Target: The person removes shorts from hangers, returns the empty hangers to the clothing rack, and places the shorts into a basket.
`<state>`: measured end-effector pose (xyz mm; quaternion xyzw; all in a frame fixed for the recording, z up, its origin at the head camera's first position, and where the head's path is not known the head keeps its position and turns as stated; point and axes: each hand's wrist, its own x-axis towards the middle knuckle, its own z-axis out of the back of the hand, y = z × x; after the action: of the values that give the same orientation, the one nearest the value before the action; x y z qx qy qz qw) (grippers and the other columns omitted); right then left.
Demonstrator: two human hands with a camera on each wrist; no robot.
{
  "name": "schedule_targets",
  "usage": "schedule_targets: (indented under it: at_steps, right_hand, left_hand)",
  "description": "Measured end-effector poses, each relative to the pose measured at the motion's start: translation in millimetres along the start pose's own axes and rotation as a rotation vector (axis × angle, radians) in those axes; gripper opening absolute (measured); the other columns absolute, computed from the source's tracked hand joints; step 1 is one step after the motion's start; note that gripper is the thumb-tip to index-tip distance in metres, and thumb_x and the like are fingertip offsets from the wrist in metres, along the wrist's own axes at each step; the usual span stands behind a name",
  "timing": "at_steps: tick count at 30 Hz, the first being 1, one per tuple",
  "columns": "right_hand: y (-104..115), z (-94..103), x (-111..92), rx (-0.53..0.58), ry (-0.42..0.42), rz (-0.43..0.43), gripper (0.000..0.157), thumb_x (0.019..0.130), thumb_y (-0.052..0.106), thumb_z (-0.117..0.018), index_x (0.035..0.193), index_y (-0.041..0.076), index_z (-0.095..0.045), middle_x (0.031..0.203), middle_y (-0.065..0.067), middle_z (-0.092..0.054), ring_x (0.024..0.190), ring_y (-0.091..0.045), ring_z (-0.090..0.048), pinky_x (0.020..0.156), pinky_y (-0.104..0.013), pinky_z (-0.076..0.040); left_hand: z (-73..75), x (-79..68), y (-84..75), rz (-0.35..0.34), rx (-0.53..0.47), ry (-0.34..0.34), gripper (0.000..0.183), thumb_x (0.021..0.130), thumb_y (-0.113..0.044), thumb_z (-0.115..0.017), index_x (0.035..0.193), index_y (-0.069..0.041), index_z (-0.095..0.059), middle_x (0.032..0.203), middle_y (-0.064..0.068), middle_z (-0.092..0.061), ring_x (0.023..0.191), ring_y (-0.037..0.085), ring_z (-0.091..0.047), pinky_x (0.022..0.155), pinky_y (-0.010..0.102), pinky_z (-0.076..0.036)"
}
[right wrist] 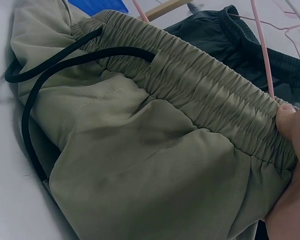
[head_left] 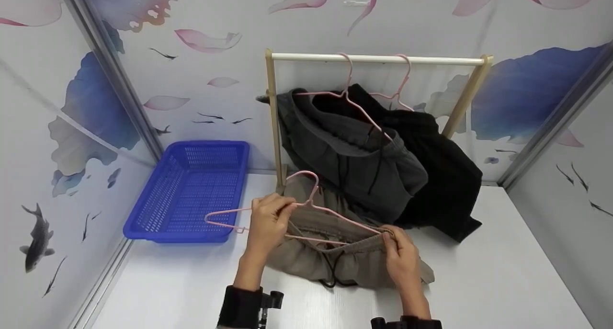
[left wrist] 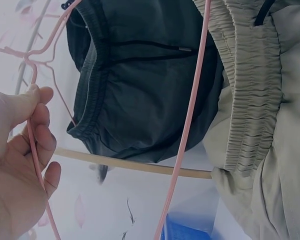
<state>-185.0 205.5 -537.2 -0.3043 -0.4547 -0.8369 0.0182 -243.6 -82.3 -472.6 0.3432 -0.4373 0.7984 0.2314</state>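
Observation:
A pink hanger point(head_left: 313, 203) is pinched near its neck by my left hand point(head_left: 269, 221), between thumb and fingers. Its right end sits inside the elastic waistband point(head_left: 364, 243) of olive-brown pants point(head_left: 306, 262) with a black drawstring point(right wrist: 90, 55). My right hand point(head_left: 401, 252) grips that waistband at its right side, thumb in front, right by the hanger's tip. In the left wrist view the hanger's lower bar point(left wrist: 187, 120) runs in front of dark grey pants, and its left end stays outside the waistband. The lower part of the olive-brown pants lies on the white table point(head_left: 488, 266).
Behind stands a rack with a white rail point(head_left: 306, 57) and wooden posts point(head_left: 274, 123). Dark grey pants point(head_left: 330, 161) and black pants point(head_left: 445, 175) hang there on pink hangers. On the left is a blue plastic basket point(head_left: 187, 240). Printed wall panels enclose the table.

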Motion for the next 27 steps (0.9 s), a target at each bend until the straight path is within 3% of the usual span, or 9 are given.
schedule_targets:
  at_steps: [9,27]
  right_hand:
    - [-3,0.9,-1,0.065,-0.002,-0.063,0.018,0.103,0.0,-0.057,0.114,-0.004,-0.072,0.111,-0.015,-0.072,0.103,-0.002,-0.061,0.087,-0.01,-0.043]
    - [-7,4.6,-1,0.063,-0.023,-0.142,0.019,0.104,0.002,-0.058,0.116,-0.004,-0.072,0.112,-0.016,-0.072,0.1,0.003,-0.059,0.085,-0.01,-0.043]
  left_hand:
    - [7.3,0.8,0.8,0.031,-0.004,0.004,0.007,0.09,-0.012,-0.076,0.089,-0.004,-0.079,0.079,0.003,-0.071,0.074,0.019,-0.064,0.079,0.04,-0.036]
    - [16.7,2.6,3.2,0.072,-0.011,0.0,0.007,0.09,-0.014,-0.077,0.089,-0.008,-0.08,0.075,0.0,-0.068,0.069,0.016,-0.06,0.08,0.039,-0.037]
